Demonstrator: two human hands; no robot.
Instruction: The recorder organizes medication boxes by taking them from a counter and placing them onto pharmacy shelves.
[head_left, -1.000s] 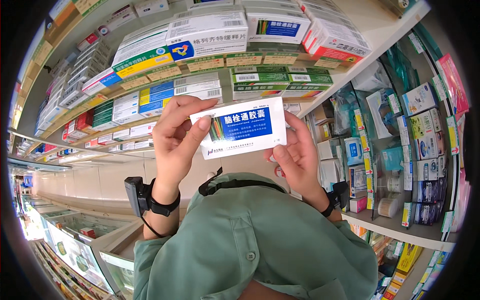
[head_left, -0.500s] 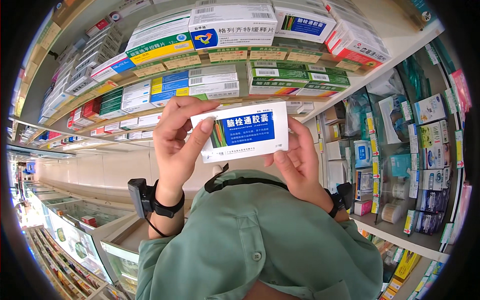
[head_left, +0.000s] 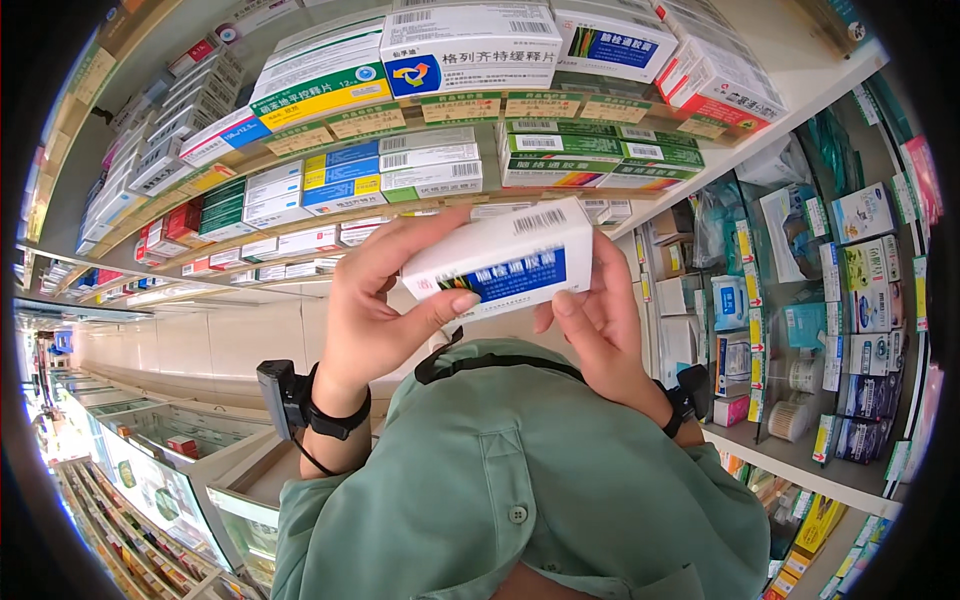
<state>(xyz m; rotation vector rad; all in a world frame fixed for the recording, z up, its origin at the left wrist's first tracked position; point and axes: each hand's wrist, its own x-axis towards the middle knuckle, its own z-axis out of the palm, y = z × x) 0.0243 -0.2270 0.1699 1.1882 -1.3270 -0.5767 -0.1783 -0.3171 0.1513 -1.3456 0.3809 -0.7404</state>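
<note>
Between my two hands is a white medicine box (head_left: 510,262) with a blue panel and a green-and-yellow plant picture on its front. Its white long side with a barcode is tipped up toward me. My left hand (head_left: 385,290) grips the box's left end, thumb on the front and fingers over the far edge. At the right end, my right hand (head_left: 600,315) holds the lower corner with thumb and fingers. A box of the same design (head_left: 612,48) stands on the upper shelf at the far right.
Ahead, a shelf edge (head_left: 470,108) with price tags carries rows of medicine boxes. Green-and-white boxes (head_left: 560,155) fill part of the shelf below. Packets and tubs line a shelf unit (head_left: 790,450) on my right. A glass display counter (head_left: 170,480) stands at the lower left.
The box has tilted, so its front now leans away downward and its barcoded side shows. My left hand has turned with it, its thumb moving lower on the front.
</note>
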